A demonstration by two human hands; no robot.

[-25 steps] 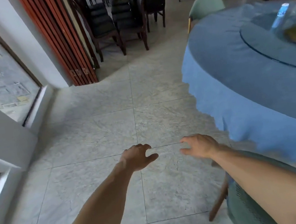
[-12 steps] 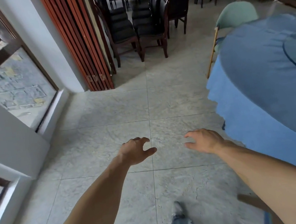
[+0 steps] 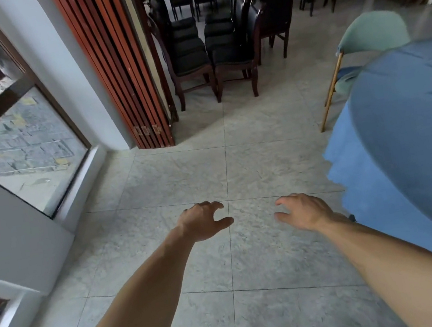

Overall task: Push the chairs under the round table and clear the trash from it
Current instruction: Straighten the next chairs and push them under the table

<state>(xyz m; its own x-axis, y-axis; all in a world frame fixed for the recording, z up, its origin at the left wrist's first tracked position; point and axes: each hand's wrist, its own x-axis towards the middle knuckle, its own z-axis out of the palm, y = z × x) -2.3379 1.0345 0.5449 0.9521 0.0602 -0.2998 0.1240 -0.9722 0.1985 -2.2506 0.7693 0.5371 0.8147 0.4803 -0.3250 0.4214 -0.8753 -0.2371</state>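
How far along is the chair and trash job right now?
Done: nothing can be confirmed from this view. In hand: nothing; the left hand and right hand hang empty over the floor tiles. Left: the green chair ahead stands beside the round table, seemingly not pushed under. The tabletop's middle is out of frame, so trash can't be judged.

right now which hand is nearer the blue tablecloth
Right. The right hand hovers just beside the blue tablecloth edge; the left hand is farther off, over open floor.

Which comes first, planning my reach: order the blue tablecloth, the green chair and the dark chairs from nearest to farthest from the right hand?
From the right hand:
1. Blue tablecloth, just to its right.
2. Green chair, ahead at the table's far edge.
3. Dark chairs, farther ahead, by the folding door.
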